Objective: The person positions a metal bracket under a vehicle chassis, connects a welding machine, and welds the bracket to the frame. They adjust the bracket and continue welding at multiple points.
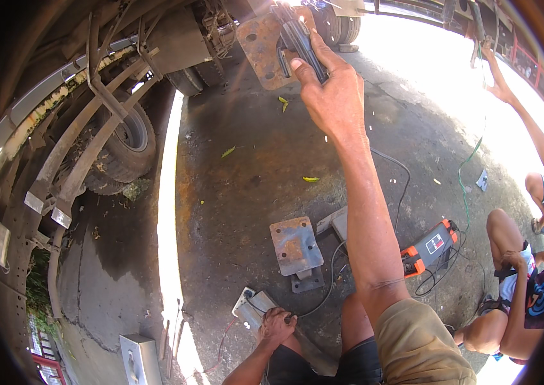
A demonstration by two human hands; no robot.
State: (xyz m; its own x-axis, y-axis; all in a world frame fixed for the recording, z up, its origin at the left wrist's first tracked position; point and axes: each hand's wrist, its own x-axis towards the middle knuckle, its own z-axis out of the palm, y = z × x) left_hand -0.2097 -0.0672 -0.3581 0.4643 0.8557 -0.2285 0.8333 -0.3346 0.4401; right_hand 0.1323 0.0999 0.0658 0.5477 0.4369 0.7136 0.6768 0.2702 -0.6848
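Observation:
My right hand is stretched far ahead. Its thumb and fingers close round a dark ribbed metal piece, which lies against a rusty metal plate with holes near the corners. My left hand is low, by my knee, its fingers curled round the black end of a cable; I cannot make out what that end is. Just beyond this hand lies a pale metal bracket, partly hidden by the fingers. On the ground between the hands rests another rusty plate with holes.
An orange-and-grey machine with cables stands right of my forearm. A truck frame with a tyre fills the left side. A grey metal box stands lower left. People sit at the right; one person's arm reaches up near a green cable.

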